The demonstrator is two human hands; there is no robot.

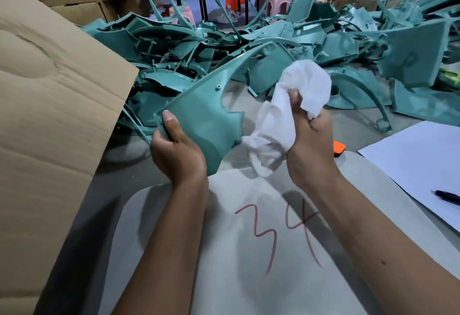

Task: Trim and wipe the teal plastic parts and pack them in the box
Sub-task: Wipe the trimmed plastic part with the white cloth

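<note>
My left hand (178,151) grips the lower edge of a curved teal plastic part (209,110), holding it up over the floor with its long arm reaching up and to the right. My right hand (311,138) is closed around a bunched white cloth (296,95), just to the right of the part; the cloth's tail hangs down beside the part's lower corner. Behind them lies a big heap of teal plastic parts (286,36). A flap of the cardboard box (49,95) stands at the left.
A pale board marked "34" in red (273,240) lies under my forearms. A white sheet (418,160) with a black pen (448,196) is at the right, an orange tool (339,148) beside it. Stacked cartons, stools and tables stand behind.
</note>
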